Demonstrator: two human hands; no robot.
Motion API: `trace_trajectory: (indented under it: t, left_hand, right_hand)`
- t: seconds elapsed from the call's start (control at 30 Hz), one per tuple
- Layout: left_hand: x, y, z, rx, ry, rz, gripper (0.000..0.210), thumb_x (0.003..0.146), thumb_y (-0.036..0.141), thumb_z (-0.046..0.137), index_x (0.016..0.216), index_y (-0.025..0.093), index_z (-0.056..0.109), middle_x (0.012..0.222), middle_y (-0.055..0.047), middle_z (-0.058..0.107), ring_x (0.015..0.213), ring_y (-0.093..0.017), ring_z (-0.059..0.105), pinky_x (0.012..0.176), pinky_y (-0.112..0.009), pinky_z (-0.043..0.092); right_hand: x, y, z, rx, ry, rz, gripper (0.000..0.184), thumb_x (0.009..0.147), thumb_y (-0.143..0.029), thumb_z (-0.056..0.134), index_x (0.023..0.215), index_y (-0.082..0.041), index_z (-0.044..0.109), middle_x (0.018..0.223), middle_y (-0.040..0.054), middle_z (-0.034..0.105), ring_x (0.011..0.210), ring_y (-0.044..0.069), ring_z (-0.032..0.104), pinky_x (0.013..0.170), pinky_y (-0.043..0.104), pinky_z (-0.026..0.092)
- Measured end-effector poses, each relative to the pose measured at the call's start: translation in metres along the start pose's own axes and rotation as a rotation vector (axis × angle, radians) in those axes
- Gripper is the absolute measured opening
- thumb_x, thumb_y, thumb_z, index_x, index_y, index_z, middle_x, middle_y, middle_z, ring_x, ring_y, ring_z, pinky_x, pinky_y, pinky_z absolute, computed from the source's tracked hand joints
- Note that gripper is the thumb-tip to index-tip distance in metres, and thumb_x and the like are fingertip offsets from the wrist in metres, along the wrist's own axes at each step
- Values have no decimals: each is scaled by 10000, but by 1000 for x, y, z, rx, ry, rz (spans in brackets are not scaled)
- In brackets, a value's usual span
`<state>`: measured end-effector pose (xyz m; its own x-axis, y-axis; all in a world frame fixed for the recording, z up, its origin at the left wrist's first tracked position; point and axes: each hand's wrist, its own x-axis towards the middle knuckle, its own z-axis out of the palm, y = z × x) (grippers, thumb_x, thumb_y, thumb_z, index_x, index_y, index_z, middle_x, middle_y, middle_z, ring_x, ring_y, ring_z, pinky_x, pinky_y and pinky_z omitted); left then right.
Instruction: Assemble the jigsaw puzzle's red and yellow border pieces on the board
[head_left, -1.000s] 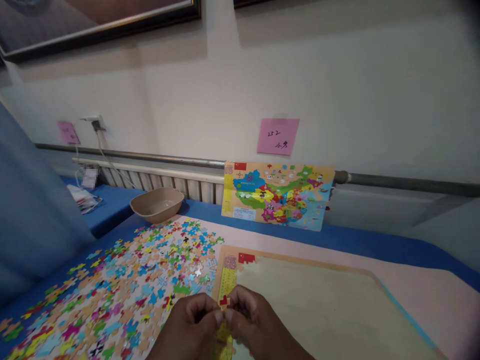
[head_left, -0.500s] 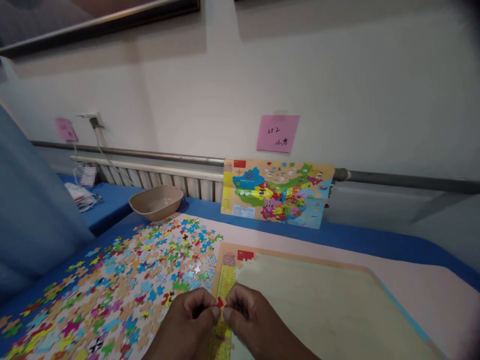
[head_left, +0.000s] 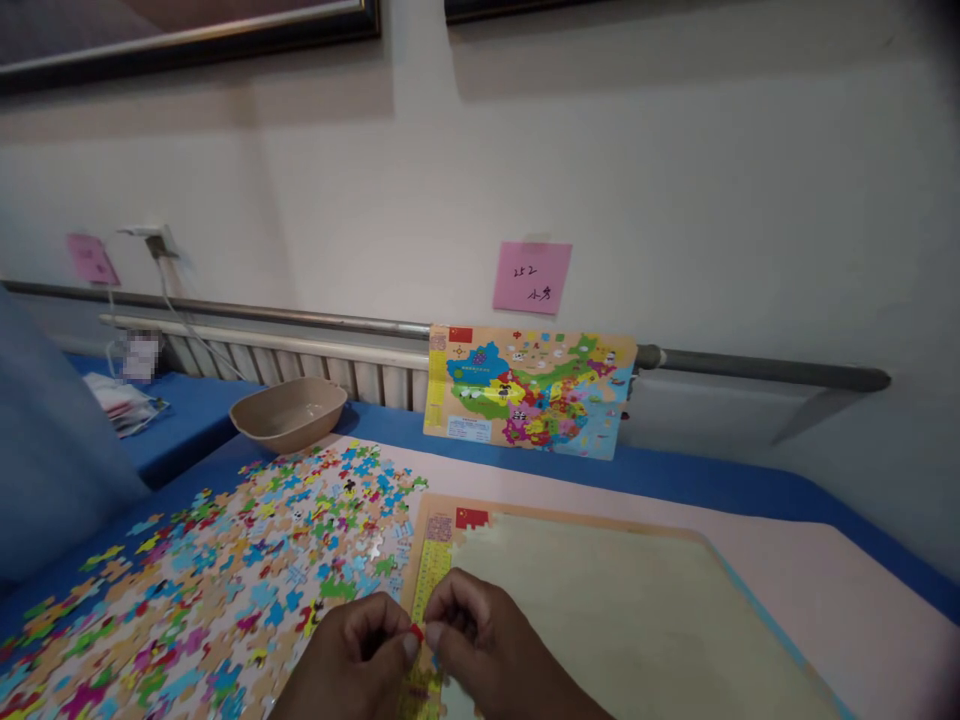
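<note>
Close together over the left border of the puzzle board (head_left: 600,600), my two hands nearly meet at the fingertips. My left hand (head_left: 352,650) is closed, pinching a small red puzzle piece (head_left: 417,632) between thumb and forefinger. My right hand (head_left: 480,640) is also closed, thumb against bent fingers beside the red piece. A speck of blue shows under its thumb, too small to name. Joined pieces make up the board's left strip, with a red flag (head_left: 471,518) at its top corner; most of the board is bare.
Loose puzzle pieces (head_left: 247,580) spread over the table's left side. Behind them sits a beige basin (head_left: 289,415). A colourful map picture (head_left: 529,390) leans against the wall rail (head_left: 765,370). Blue cloth (head_left: 52,460) hangs at the far left.
The whole view has shifted, so the table and wall things sit further left and slightly lower. Both hands stay together over the left strip; less of the red piece shows now.
</note>
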<state>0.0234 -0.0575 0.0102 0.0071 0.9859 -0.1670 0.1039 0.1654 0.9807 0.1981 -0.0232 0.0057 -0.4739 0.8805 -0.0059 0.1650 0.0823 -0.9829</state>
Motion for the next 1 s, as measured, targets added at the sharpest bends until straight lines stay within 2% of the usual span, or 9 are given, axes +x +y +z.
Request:
trace_trajectory:
  t: [0.27, 0.37, 0.43, 0.53, 0.63, 0.8, 0.9, 1.0]
  left_hand:
    - [2, -6, -5, 27, -8, -47, 463, 749, 602, 712, 695, 151, 623, 584, 38, 436, 542, -90, 296, 516, -250, 188]
    - [3, -8, -7, 27, -67, -53, 465, 764, 607, 703, 765, 144, 668, 620, 23, 479, 556, -95, 317, 517, -245, 215]
    - [3, -7, -8, 12, -61, -67, 425, 758, 571, 714, 789, 149, 674, 619, 26, 484, 552, -94, 315, 518, -244, 214]
    - [4, -7, -8, 27, -19, -61, 380, 750, 529, 708, 743, 153, 650, 591, 40, 440, 547, -92, 299, 516, -246, 204]
    - [6, -9, -8, 65, -25, -57, 369, 758, 521, 676, 731, 155, 635, 597, 35, 446, 554, -99, 322, 517, -245, 228]
    - [7, -9, -4, -17, 13, -45, 325, 699, 485, 669, 665, 168, 611, 521, 56, 397, 518, -96, 305, 521, -246, 240]
    - [0, -2, 0, -28, 34, -70, 287, 690, 437, 678, 673, 155, 630, 579, 31, 486, 560, -101, 376, 555, -246, 292]
    - [-5, 3, -1, -44, 18, -77, 336, 709, 461, 711, 810, 141, 695, 716, -15, 617, 662, -133, 499, 628, -253, 378]
  right_hand:
    - [-1, 3, 1, -66, -54, 88, 25, 760, -186, 609, 771, -185, 586, 644, -61, 494, 609, 102, 421, 552, 230, 303]
    - [0, 5, 1, -70, -12, 62, 34, 771, -200, 607, 756, -188, 580, 642, -61, 486, 614, 103, 416, 565, 230, 310]
    - [2, 8, 1, -60, 32, 39, 57, 789, -222, 601, 750, -191, 574, 647, -62, 477, 620, 103, 411, 577, 230, 314]
    - [4, 13, 1, -41, 50, 38, 69, 795, -237, 601, 754, -195, 565, 649, -64, 469, 616, 101, 399, 572, 233, 304]
    - [3, 14, 1, -31, 40, 46, 78, 790, -238, 605, 753, -197, 549, 657, -63, 467, 622, 102, 398, 570, 234, 306]
    - [-1, 5, 1, -22, 58, 54, 87, 833, -273, 583, 788, -199, 569, 666, -57, 481, 601, 100, 415, 570, 230, 331]
    - [0, 0, -1, 3, 13, 102, 126, 848, -324, 580, 797, -209, 568, 656, -61, 483, 543, 95, 408, 512, 224, 312]
    - [5, -4, -15, 11, 0, 82, 120, 838, -323, 583, 804, -208, 576, 655, -62, 499, 534, 90, 393, 500, 219, 302]
